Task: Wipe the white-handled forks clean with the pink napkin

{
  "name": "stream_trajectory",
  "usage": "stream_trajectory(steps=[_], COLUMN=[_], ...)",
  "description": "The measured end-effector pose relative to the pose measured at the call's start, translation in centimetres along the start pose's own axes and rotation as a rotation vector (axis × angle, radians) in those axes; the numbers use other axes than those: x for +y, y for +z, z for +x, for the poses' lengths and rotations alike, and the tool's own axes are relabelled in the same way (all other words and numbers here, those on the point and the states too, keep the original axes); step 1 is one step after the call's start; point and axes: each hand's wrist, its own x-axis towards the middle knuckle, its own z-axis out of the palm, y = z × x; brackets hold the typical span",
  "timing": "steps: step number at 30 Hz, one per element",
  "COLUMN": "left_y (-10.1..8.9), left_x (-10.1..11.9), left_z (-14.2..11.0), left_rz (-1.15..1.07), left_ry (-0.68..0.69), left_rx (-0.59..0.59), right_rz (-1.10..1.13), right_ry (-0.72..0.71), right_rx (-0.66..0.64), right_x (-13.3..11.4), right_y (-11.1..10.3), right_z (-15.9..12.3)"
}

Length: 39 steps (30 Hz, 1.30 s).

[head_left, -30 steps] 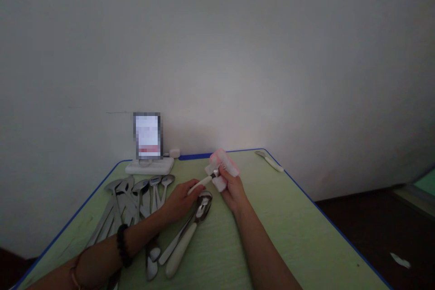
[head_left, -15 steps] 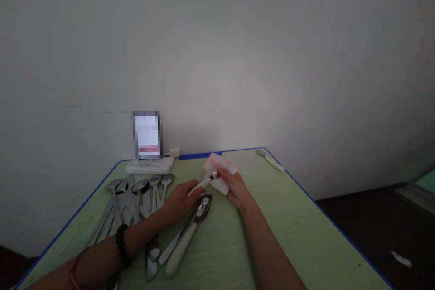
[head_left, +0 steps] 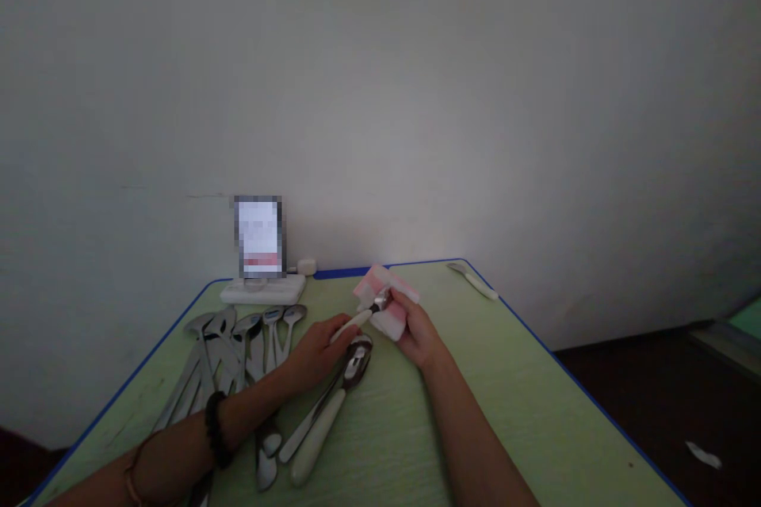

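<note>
My left hand (head_left: 316, 350) is closed around the pale handle of a spoon (head_left: 355, 323), whose metal head points away to the right. A pink and white cloth (head_left: 392, 325) lies in my right hand (head_left: 418, 334), behind and under the spoon's head. My right thumb presses near that head, partly covering it. Just below my hands, a larger spoon with a cream handle (head_left: 319, 437) rests on the table beside other metal cutlery. To the left, several metal spoons (head_left: 242, 326) lie bunched together, partly hidden by my left forearm.
A lit screen (head_left: 259, 238), blurred out, stands on a white base (head_left: 262, 288) at the back left, with a white plug (head_left: 306, 266) beside it. One pale-handled utensil (head_left: 480, 286) lies by the right edge of the green table (head_left: 511, 404). Behind rises a wall (head_left: 416, 111).
My right fingers and the cloth have shifted slightly on the spoon's head, so more of its metal shows. My left hand keeps its hold on the handle.
</note>
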Motion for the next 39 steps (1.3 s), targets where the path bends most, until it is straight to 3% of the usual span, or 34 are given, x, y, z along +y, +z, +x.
stream_trajectory(steps=[14,26,34,39], left_y=[0.0,0.0,0.1,0.1], left_x=[-0.4,-0.1,-0.2,-0.2], left_z=[-0.2,-0.1,0.0,0.1], left_rz=[0.035,0.026,-0.213,-0.231], left_ry=[0.02,-0.02,-0.092,-0.007], left_rx=[-0.023,-0.011,0.163,0.044], right_rz=[-0.074,-0.037,0.057,0.119], right_ry=[-0.022,-0.142,-0.211,-0.227], right_rx=[-0.001,0.079,0.163,0.196], right_x=[-0.1,0.2,0.5,0.5], right_y=[-0.2,0.7,0.3,-0.2], right_z=[-0.2,-0.2,0.3,0.8])
